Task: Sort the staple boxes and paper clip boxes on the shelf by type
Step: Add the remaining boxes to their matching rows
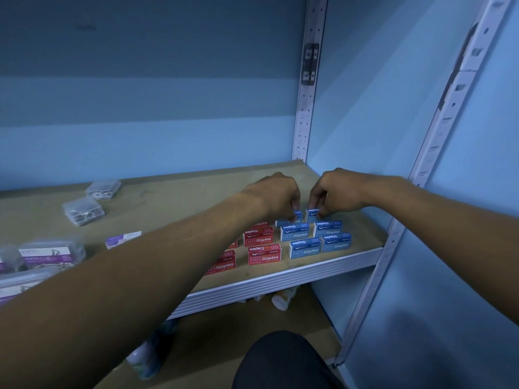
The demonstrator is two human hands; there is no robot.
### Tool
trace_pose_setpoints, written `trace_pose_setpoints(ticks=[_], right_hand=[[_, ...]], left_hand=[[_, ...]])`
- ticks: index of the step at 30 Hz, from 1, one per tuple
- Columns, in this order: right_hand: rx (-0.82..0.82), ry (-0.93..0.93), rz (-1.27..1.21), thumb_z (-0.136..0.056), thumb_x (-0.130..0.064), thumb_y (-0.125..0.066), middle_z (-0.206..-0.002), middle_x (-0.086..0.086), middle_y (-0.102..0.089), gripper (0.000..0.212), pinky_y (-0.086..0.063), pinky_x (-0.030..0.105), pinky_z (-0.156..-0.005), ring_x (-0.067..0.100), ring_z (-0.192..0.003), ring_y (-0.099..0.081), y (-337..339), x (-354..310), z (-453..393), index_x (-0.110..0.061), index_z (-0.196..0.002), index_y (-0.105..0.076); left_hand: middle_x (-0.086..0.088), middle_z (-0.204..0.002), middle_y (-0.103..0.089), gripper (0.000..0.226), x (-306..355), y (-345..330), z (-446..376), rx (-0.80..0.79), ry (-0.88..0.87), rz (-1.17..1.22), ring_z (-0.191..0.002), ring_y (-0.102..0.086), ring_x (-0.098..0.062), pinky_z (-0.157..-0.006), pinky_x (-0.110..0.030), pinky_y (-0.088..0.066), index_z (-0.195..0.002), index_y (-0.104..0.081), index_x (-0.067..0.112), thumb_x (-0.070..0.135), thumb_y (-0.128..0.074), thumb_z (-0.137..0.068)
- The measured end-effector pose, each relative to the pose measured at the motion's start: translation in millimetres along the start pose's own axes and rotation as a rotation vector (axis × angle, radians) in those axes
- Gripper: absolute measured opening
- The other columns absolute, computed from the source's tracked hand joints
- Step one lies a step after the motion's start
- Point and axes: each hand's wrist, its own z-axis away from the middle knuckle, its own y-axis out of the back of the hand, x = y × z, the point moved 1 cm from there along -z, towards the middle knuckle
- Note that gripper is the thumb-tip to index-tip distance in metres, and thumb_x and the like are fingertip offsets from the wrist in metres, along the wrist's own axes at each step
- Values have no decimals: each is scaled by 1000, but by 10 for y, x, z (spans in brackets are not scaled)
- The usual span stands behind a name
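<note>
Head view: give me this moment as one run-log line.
left hand: on back-row blue staple box | right hand: on neighbouring blue box | red staple boxes: grouped left of blue | paper clip boxes: far left

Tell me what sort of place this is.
Probably a stockroom or supply closet: a slotted metal rack upright, a bare board shelf, and many identical blue staple boxes and red staple boxes in rows.

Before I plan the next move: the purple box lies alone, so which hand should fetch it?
Left, probably. The purple box lies left of the red boxes, on the left hand's side; the right hand is far across, by the blue boxes.
</note>
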Motion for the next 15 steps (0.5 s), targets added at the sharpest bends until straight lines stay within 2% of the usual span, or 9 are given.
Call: trace_pose_setpoints(ticks=[5, 10, 15], right_hand=[[35, 25, -25, -82, -30, -76, -82, -23, -67, 9, -45, 19, -74, -3, -82, -60, 114, -47, 23, -38, -86, -75], [68, 45, 7, -87, -30, -72, -88, -22, -66, 9, -48, 24, -87, 3, -92, -60, 211, -201, -24, -34, -93, -77], [58, 88, -1, -88, -28, -69, -91, -22, -65, 13, -48, 22, -84, 3, -91, -60, 253, -501, -128, -35, -96, -77]], left_hand=[[3, -108, -67, 21, -120, 170, 96, 34, 8, -6, -101, -62, -15, -90, -34, -52, -100, -73, 25, 35, -73, -82], [3, -111, -68, 23, -343, 342, 305, 31, 65, -5, -102, -62, -16, -92, -38, -53, -102, -73, 22, 39, -64, -90], [4, -114, -66, 24, -645, 512, 619, 49, 147, -28, -103, -61, -16, -91, -34, -52, -105, -71, 23, 41, -61, -92]])
